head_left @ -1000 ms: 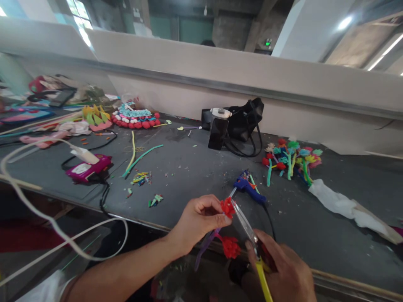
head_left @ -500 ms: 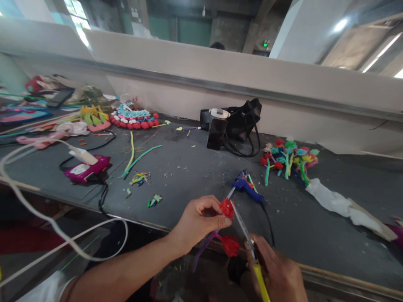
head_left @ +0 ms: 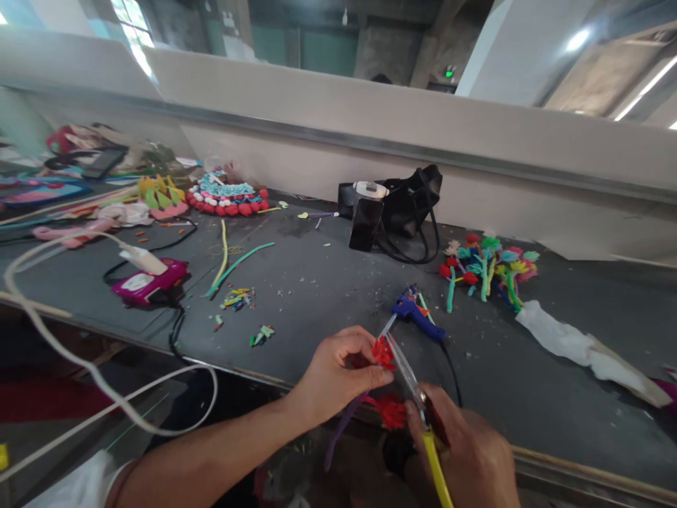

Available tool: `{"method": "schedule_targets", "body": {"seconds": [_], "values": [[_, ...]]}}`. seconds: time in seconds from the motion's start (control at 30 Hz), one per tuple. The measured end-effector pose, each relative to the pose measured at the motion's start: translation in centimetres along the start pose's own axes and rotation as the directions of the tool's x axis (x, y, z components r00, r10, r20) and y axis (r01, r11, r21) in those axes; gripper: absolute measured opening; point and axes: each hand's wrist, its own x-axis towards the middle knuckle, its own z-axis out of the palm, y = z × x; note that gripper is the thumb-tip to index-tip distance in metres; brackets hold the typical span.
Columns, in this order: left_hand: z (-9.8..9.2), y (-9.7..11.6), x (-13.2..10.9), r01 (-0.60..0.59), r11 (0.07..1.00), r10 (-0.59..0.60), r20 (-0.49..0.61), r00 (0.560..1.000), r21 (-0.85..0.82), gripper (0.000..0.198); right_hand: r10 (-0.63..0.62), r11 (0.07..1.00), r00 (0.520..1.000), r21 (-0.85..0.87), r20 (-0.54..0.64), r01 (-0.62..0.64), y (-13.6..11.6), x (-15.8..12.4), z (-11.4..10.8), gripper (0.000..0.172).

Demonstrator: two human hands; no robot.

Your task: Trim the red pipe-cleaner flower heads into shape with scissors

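Note:
My left hand [head_left: 346, 363] pinches a red fuzzy flower [head_left: 383, 352], apparently made of pipe cleaner, between thumb and fingers over the table's front edge. A purple stem [head_left: 341, 430] hangs below that hand, with a second red flower [head_left: 391, 410] beside it. My right hand [head_left: 465, 444] grips yellow-handled scissors [head_left: 410, 377], their blades pointing up and left at the held flower. Whether the blades touch the petals I cannot tell. Just beyond the blade tips lies a blue glue gun [head_left: 415, 317] with a dark cord.
A bouquet of colourful pipe-cleaner flowers [head_left: 489, 264] lies right, its handle wrapped in white. A phone [head_left: 365, 224] leans before a black bag [head_left: 410, 204]. Left are cut scraps [head_left: 239, 298], a purple power strip [head_left: 151, 282] with a looping white cable, and a red-and-blue pompom piece [head_left: 227, 195].
The scissors stay close to the red flower, and the hands have shifted only slightly. The lower red flower has moved a little to the right. The view has shifted slightly.

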Motion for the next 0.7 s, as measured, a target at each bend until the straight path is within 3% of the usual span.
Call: {"method": "schedule_targets", "body": {"seconds": [0.13, 0.4, 0.53, 0.7], "values": [[0.1, -0.4, 0.0, 0.011, 1.000, -0.011, 0.017, 1.000, -0.019, 0.026, -0.017, 0.999, 1.000, -0.031, 0.015, 0.017, 0.6, -0.6, 0.1, 0.038], [0.6, -0.2, -0.4, 0.082, 0.997, -0.083, 0.070, 0.994, 0.016, 0.024, 0.015, 0.990, 1.000, 0.142, -0.019, -0.012, 0.8, -1.2, 0.7, 0.030], [0.8, 0.1, -0.4, 0.190, 0.968, -0.172, 0.116, 0.978, -0.163, 0.026, 0.155, 0.988, 0.986, 0.039, -0.069, -0.152, 0.3, 0.3, -0.2, 0.037], [0.5, 0.6, -0.2, 0.339, 0.871, -0.300, 0.162, 0.940, -0.355, 0.028, 0.132, 0.989, 0.991, 0.072, -0.013, -0.131, 0.6, 0.6, -0.8, 0.036]]}}
